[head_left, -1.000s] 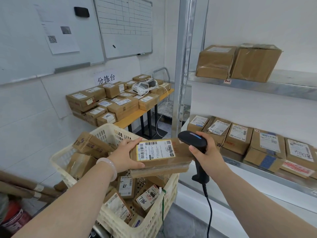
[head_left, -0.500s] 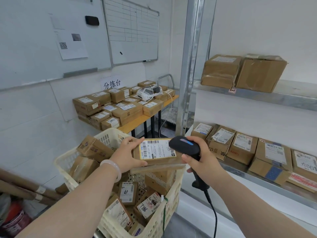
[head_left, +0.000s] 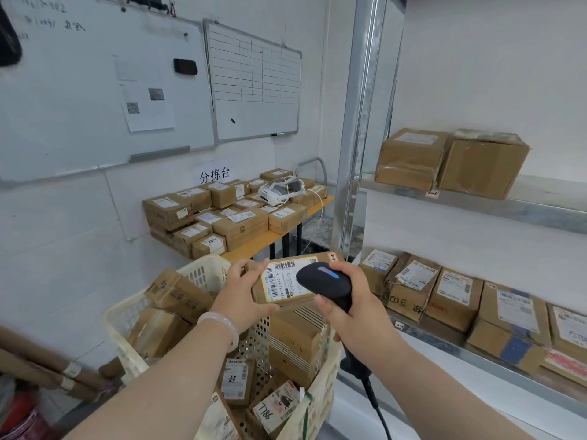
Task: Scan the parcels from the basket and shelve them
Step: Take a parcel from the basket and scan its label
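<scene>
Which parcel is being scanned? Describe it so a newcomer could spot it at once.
Start at the cream basket at bottom centre. Above it, the left hand holds a flat brown parcel beside the black scanner in the right hand. Unlike the parcels in the basket, it is held aloft, its yellow-edged label showing.

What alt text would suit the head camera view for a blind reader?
A person's left hand holds a labelled parcel above a basket of parcels while the right hand holds a black scanner over it. Shelves at right hold more parcels.
</scene>
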A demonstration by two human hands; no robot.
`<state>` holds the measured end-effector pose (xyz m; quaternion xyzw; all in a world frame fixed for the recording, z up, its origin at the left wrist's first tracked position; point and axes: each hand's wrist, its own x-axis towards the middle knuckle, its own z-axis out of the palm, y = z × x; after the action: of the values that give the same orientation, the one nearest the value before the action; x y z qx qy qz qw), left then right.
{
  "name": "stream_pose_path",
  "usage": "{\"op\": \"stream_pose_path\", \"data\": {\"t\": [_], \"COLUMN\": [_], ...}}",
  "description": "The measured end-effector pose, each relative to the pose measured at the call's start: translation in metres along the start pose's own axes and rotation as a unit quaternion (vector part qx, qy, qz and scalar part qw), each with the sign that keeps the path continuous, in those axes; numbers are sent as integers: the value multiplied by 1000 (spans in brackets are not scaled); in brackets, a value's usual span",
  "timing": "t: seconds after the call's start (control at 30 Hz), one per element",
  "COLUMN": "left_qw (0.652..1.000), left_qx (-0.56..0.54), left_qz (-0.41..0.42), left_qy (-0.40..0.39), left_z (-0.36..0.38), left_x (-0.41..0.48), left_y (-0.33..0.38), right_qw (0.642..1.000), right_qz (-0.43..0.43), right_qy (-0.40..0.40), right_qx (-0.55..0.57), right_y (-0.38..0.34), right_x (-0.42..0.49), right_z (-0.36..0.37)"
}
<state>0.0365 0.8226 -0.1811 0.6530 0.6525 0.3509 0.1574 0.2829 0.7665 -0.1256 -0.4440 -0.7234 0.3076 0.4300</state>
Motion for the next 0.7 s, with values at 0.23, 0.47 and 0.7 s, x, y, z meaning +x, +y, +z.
{"op": "stream_pose_path", "data": {"t": [0.23, 0.47, 0.7], "left_qw": [999, 999, 999], "left_qx": [21, 38, 30], "left_qz": [14, 10, -6], "left_qy": [38, 38, 36], "left_z": [-4, -2, -1], "left_x": [9, 10, 10], "left_y": [3, 3, 3], "right_qw": [999, 999, 998], "right_qz": [23, 42, 60], "right_qy": [25, 20, 28], "right_qx": [-1, -4, -9], "right_y": [-11, -19, -21], "right_x": [3, 0, -5], "right_z": [-2, -6, -5]}}
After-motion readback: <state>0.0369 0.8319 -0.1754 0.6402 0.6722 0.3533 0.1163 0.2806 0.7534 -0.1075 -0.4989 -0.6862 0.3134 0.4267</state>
